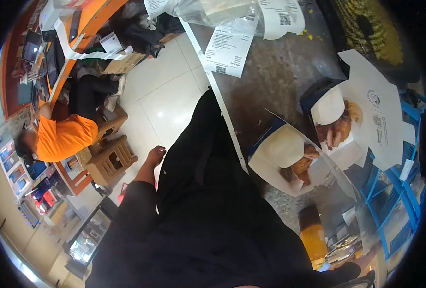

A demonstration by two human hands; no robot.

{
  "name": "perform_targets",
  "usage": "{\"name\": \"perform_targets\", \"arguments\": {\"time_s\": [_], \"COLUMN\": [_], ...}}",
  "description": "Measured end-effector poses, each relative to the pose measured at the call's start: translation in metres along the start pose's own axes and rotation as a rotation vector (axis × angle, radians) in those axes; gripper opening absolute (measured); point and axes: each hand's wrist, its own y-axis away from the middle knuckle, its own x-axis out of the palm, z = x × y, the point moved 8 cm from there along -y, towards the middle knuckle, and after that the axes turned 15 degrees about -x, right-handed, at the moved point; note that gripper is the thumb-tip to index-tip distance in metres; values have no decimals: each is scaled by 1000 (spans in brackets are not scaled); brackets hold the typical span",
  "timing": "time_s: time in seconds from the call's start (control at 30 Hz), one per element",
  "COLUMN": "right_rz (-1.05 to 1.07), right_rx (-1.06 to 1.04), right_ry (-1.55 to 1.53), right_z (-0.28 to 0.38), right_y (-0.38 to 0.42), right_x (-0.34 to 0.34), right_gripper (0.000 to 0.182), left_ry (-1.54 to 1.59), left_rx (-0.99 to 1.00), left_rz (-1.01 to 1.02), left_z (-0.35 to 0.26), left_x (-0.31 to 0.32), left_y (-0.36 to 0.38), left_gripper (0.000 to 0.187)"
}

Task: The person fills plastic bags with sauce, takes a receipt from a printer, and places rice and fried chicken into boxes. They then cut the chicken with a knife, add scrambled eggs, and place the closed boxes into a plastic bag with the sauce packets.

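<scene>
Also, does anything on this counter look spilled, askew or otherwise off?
Yes, minor things. Small yellow bits lie scattered on the counter near the papers, perhaps spilled food. Brownish marks make its surface look smeared. A printed receipt lies askew, overlapping the counter's pale edge.

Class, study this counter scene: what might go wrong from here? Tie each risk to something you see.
The nearer box sits close to the edge of the counter, beside the wearer's black clothes; a brush past might nudge it off.
Both boxes stand open with the meat exposed, so it could cool or catch dirt.
The printed receipt reaches the counter's edge and might slip down.
</scene>
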Motion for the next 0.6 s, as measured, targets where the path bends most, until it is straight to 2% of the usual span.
{"name": "perform_targets", "arguments": {"time_s": [0.03, 0.17, 0.4, 0.6], "right_rz": [-12, -32, -58, -87], "right_rx": [13, 30, 57, 74], "right_ry": [-11, -41, -86, -117], "right_z": [3, 13, 24, 25], "right_y": [4, 14, 31, 42], "right_x": [-1, -4, -13, -20], "right_gripper": [44, 45, 45, 45], "left_ry": [-36, 109, 339, 314], "left_rx": [79, 78, -40, -9], "left_rz": [-3, 76, 112, 134], "left_z": [-6, -33, -34, -36], "left_x": [4, 1, -15, -14], "left_y": [-3, 2, -7, -15], "left_gripper": [30, 31, 30, 29]}}
